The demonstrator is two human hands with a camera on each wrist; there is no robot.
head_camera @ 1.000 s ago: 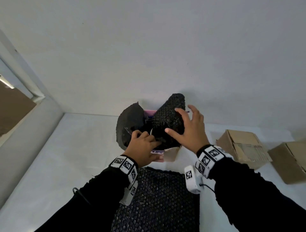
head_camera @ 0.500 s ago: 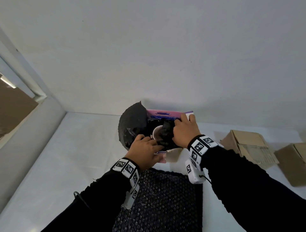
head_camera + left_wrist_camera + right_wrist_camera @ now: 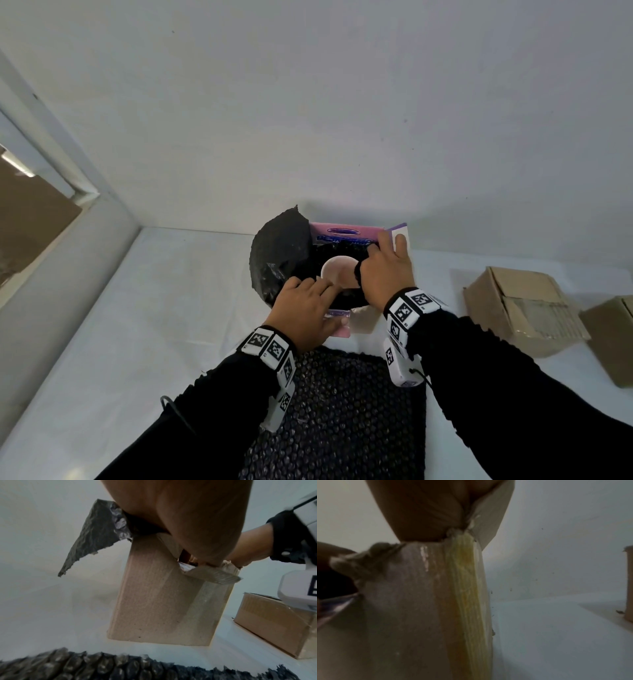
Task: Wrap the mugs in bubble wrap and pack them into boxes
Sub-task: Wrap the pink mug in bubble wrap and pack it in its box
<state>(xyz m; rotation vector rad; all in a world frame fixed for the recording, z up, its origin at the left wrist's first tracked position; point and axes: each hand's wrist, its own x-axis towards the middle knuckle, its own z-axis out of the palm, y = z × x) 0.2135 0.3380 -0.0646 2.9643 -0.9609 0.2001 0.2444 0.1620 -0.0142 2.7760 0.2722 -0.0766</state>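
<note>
Ceramic breaks, so the pale mug [image 3: 337, 272], rim up inside the open carton [image 3: 164, 595] near the tabletop's back edge, wants handling through its padding. Black bubble wrap [image 3: 284, 246] is soft and springy. Your left hand [image 3: 305, 308] lies with fingers spread at the carton's front lip; your right hand [image 3: 385, 270] pinches wrap beside the mug.

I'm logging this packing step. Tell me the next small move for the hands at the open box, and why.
Probably fold the upright flap of black bubble wrap down over the mug. The mug's pale round face is bare inside the open box, with wrap bunched around it. The left hand rests at the box's near edge beside that flap; the right hand reaches into the far side.
</note>
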